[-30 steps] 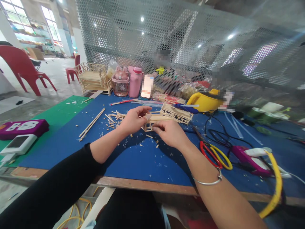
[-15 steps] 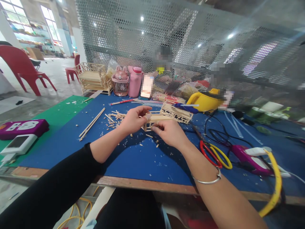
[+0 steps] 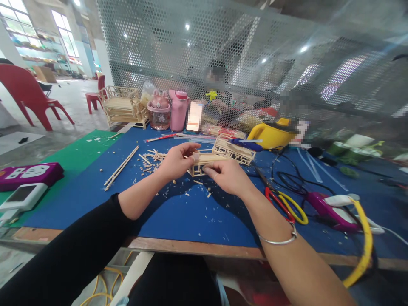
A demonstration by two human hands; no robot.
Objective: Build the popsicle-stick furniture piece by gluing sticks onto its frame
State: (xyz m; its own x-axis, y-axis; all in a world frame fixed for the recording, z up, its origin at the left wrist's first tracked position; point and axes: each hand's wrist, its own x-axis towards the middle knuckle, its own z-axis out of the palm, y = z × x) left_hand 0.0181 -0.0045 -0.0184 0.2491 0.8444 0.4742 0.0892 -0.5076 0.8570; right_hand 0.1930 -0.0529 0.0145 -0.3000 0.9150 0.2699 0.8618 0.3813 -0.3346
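Observation:
A small furniture-like model (image 3: 208,157) built of pale wooden sticks stands on the blue table mat between my hands. My left hand (image 3: 176,164) closes on its left end, thumb and fingers curled at the top corner. At the front side, the thumb and fingers of my right hand (image 3: 230,175) are pinched against the slatted part; any small piece between those fingertips is hidden. A second stick model (image 3: 235,151) lies just behind and to the right. Loose cut stick pieces (image 3: 149,162) are heaped beside my left hand, and two long sticks (image 3: 121,168) lie further left.
Scissors (image 3: 288,207) with red and yellow handles lie right of my forearm, among black cables and a purple power strip (image 3: 331,211). A yellow pot (image 3: 272,135), a pink bottle (image 3: 178,111), a phone (image 3: 194,117) and larger stick models (image 3: 123,106) line the back, before a perforated metal screen (image 3: 165,51).
The whole view has shifted slightly. Both hands keep nearly the same hold on the stick model, with only a tiny movement of the right fingers.

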